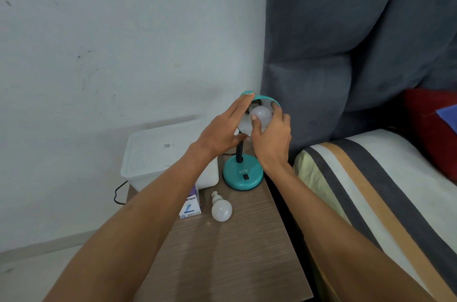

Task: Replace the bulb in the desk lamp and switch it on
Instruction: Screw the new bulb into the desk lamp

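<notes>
Bulb, frosted white [259, 117], sits inside teal metal lampshade [268, 100]; our right hand [270, 138] grip clamped on it, left hand [223, 128] fingers straight, steadying shade. White lidded plastic box [158, 158]: contents unseen.

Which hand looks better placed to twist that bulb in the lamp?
Right, probably. The right hand already has its fingers curled round the bulb inside the shade, while the left hand lies against the shade's rim, steadying it.

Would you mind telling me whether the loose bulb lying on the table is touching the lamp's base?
Apart. The head view shows bare tabletop between the loose bulb and the lamp base.
</notes>
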A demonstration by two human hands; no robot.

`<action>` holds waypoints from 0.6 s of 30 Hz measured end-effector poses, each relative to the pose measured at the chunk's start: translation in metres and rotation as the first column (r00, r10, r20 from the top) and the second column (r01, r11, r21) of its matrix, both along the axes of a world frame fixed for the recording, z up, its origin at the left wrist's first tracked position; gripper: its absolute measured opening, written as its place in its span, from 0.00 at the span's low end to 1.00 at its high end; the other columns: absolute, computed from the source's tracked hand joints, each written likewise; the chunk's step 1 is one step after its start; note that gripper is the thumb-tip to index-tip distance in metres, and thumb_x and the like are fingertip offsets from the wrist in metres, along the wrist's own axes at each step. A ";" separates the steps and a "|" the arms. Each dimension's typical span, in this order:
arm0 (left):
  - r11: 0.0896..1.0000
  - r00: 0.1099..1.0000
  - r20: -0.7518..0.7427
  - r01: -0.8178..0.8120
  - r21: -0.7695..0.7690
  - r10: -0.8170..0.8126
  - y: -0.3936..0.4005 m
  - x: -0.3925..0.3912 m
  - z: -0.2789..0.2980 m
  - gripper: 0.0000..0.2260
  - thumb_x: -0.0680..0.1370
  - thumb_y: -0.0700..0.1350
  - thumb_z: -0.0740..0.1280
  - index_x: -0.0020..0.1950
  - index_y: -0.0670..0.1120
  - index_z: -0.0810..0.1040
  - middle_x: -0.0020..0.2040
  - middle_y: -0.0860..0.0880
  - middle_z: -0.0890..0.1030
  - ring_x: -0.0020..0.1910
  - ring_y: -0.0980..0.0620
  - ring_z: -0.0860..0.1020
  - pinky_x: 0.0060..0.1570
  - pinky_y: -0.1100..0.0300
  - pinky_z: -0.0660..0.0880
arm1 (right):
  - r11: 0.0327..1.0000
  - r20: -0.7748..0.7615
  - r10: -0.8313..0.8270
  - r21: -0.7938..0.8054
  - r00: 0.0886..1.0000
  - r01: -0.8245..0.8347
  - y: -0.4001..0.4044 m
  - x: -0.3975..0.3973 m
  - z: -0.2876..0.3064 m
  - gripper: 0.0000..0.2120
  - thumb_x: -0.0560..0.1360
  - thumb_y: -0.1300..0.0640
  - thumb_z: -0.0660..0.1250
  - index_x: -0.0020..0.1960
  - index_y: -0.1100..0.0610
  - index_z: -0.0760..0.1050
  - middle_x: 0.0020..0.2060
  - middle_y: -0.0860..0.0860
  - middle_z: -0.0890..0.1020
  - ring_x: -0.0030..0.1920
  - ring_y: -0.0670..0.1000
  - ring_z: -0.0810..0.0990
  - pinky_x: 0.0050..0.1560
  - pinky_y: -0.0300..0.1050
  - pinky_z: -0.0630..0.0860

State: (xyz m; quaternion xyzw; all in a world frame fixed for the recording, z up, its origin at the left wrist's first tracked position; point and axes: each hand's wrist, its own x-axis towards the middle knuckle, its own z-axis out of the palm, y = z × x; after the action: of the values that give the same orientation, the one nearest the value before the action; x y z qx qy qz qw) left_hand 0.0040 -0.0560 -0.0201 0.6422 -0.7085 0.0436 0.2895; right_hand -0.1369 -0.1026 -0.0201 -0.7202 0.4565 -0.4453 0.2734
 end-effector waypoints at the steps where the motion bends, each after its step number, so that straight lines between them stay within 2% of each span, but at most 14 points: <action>1: 1.000 1.000 0.000 0.001 0.002 -0.001 0.001 -0.001 0.000 0.43 0.75 0.41 0.77 0.83 0.44 0.56 0.82 0.43 0.62 0.74 0.39 0.71 0.67 0.46 0.77 | 0.999 0.005 0.013 -0.032 1.000 -0.013 0.002 0.000 -0.001 0.22 0.80 0.48 0.65 0.72 0.52 0.68 0.61 0.54 0.72 0.56 0.55 0.78 0.51 0.40 0.69; 3: 1.000 1.000 -0.009 0.001 0.004 -0.001 0.001 0.000 0.000 0.43 0.76 0.41 0.77 0.83 0.44 0.55 0.82 0.44 0.62 0.75 0.40 0.71 0.68 0.46 0.76 | 0.995 -0.031 0.043 -0.092 0.999 -0.046 0.004 0.000 -0.004 0.22 0.79 0.50 0.66 0.71 0.50 0.68 0.63 0.53 0.70 0.57 0.57 0.78 0.52 0.43 0.73; 5: 1.000 1.000 -0.022 -0.001 0.001 0.001 0.002 0.002 0.001 0.42 0.77 0.42 0.76 0.84 0.44 0.55 0.82 0.44 0.62 0.77 0.41 0.69 0.70 0.47 0.75 | 0.990 -0.105 0.079 -0.111 0.991 -0.090 0.002 0.000 -0.008 0.26 0.77 0.53 0.69 0.72 0.50 0.66 0.65 0.54 0.70 0.58 0.58 0.78 0.56 0.50 0.76; 7: 1.000 1.000 -0.020 -0.001 0.003 0.001 0.002 0.002 0.001 0.41 0.77 0.42 0.76 0.84 0.44 0.56 0.82 0.43 0.61 0.77 0.41 0.69 0.70 0.46 0.75 | 0.996 -0.104 0.072 -0.041 0.992 -0.076 -0.002 -0.001 -0.009 0.25 0.77 0.52 0.69 0.71 0.54 0.67 0.63 0.56 0.75 0.57 0.59 0.80 0.54 0.51 0.77; 10: 1.000 1.000 -0.003 0.000 0.011 0.000 0.002 0.001 -0.001 0.43 0.76 0.42 0.77 0.84 0.45 0.55 0.82 0.43 0.61 0.76 0.39 0.70 0.67 0.45 0.77 | 0.987 -0.038 -0.025 0.157 0.999 0.030 -0.008 -0.002 -0.001 0.23 0.79 0.42 0.62 0.62 0.60 0.75 0.51 0.59 0.83 0.51 0.60 0.82 0.44 0.43 0.71; 12: 1.000 1.000 -0.006 -0.001 0.009 0.001 0.001 0.001 -0.001 0.43 0.76 0.42 0.77 0.84 0.44 0.55 0.82 0.43 0.61 0.75 0.39 0.70 0.67 0.45 0.77 | 0.992 -0.044 -0.038 0.116 0.998 0.043 -0.007 -0.002 0.002 0.24 0.79 0.40 0.61 0.61 0.60 0.75 0.52 0.59 0.82 0.52 0.60 0.82 0.44 0.43 0.70; 15: 1.000 1.000 0.000 0.001 0.015 -0.001 -0.001 0.001 0.000 0.43 0.76 0.41 0.77 0.84 0.44 0.55 0.82 0.43 0.61 0.74 0.38 0.72 0.66 0.44 0.78 | 1.000 -0.028 -0.001 -0.026 1.000 0.000 -0.001 -0.002 0.002 0.23 0.80 0.44 0.63 0.70 0.55 0.70 0.60 0.57 0.75 0.55 0.59 0.79 0.50 0.45 0.72; 18: 1.000 1.000 -0.008 0.000 0.016 0.000 0.000 0.001 0.000 0.43 0.76 0.41 0.77 0.84 0.45 0.54 0.83 0.44 0.61 0.74 0.38 0.72 0.66 0.43 0.77 | 0.991 -0.060 0.052 -0.116 0.997 -0.058 0.001 -0.001 -0.003 0.23 0.78 0.48 0.68 0.71 0.52 0.69 0.61 0.54 0.71 0.54 0.57 0.79 0.52 0.45 0.74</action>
State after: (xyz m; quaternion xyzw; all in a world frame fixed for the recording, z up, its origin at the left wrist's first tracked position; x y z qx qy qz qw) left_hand 0.0048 -0.0560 -0.0205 0.6446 -0.7076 0.0356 0.2872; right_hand -0.1382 -0.1015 -0.0227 -0.7598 0.4170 -0.4430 0.2293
